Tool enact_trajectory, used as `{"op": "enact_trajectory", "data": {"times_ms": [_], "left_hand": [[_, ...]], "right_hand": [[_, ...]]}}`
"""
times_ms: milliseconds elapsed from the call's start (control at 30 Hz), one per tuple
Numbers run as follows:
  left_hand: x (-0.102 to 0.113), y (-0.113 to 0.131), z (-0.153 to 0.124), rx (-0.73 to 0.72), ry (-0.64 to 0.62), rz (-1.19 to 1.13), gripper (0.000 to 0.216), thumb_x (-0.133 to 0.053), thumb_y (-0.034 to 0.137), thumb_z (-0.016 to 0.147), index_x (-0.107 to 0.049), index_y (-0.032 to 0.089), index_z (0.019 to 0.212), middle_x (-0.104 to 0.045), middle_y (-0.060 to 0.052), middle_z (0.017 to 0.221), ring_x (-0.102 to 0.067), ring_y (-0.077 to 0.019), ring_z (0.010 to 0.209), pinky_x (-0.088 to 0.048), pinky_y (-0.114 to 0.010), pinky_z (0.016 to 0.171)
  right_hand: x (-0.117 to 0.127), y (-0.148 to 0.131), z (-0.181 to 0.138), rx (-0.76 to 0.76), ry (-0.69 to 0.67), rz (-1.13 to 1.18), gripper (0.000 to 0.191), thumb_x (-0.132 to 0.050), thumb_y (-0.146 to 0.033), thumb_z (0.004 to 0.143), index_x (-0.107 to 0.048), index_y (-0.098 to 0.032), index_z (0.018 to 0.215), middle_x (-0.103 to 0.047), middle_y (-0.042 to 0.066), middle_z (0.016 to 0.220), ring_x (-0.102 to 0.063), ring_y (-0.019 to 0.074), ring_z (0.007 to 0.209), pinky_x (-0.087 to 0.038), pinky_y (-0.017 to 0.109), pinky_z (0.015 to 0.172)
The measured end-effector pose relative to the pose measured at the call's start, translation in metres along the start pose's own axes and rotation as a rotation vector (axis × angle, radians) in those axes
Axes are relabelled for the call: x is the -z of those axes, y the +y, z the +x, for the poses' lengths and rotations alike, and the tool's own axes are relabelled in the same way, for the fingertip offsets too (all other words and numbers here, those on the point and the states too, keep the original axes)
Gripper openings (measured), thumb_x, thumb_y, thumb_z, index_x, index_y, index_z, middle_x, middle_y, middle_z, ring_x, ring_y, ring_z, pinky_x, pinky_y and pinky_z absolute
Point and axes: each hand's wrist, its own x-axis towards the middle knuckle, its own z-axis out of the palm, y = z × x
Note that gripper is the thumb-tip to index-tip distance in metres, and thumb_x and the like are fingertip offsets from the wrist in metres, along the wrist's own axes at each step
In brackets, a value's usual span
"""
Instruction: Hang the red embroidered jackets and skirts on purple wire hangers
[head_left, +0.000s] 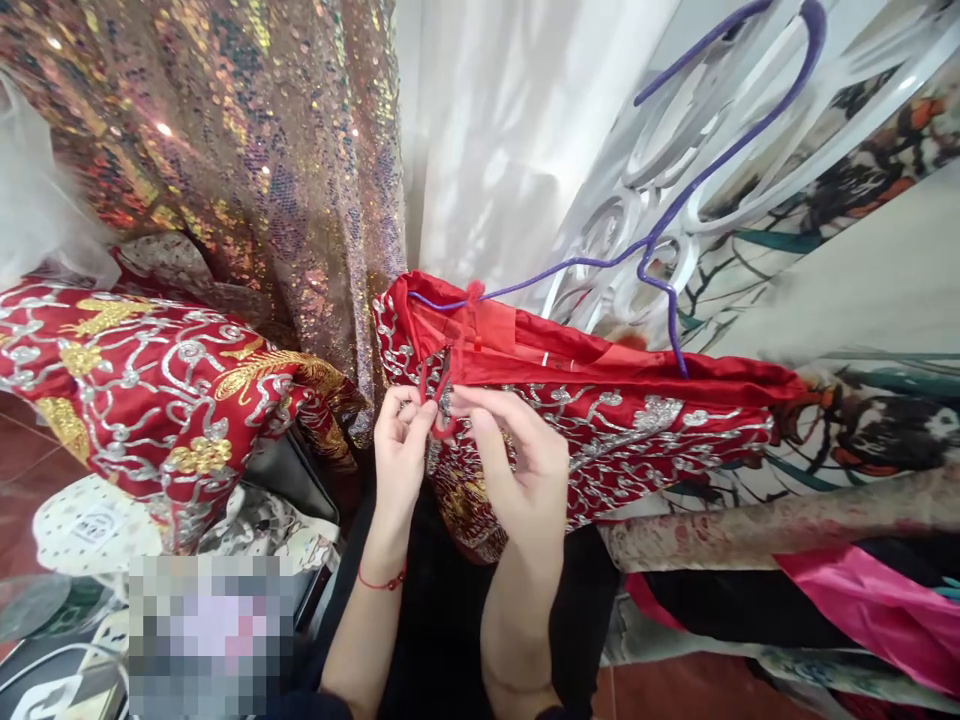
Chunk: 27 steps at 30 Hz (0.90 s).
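Observation:
A red skirt-like garment (637, 440) with silver and gold embroidery hangs from a purple wire hanger (574, 262), its red lining (525, 345) facing up at the open top edge. At its left end, my left hand (403, 440) pinches a thin red cord (445, 434) between thumb and fingers. The cord bends in a small loop in front of the embroidered cloth. My right hand (521, 455) is just to the right, thumb and fingertips brought together at the cord's other side; the exact contact point is partly hidden by the fingers.
Another red embroidered garment (202, 400) lies at the left, over bags and cloths. Behind it hangs a sequined curtain-like fabric (247, 130). A white scrolled metal frame (675, 200) stands at the upper right. Fabric rolls (780, 520) and a pink cloth (877, 610) are at the lower right.

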Motion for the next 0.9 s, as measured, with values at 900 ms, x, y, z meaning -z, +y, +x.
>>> {"op": "enact_trajectory", "data": {"times_ms": [900], "left_hand": [[0.001,0.003,-0.011,-0.162,0.055,0.224,0.021,-0.069,0.037,0.087,-0.056,0.021,0.087,-0.052,0.004,0.074,-0.047,-0.0074,0.06,-0.041,-0.019,0.058]], "right_hand": [[-0.023,-0.015,-0.01,-0.186,0.027,-0.188,0.029,-0.056,-0.026,0.096,-0.047,-0.021,0.069,-0.049,-0.004,0.068,-0.044,0.0084,0.058,-0.037,0.023,0.059]]}}
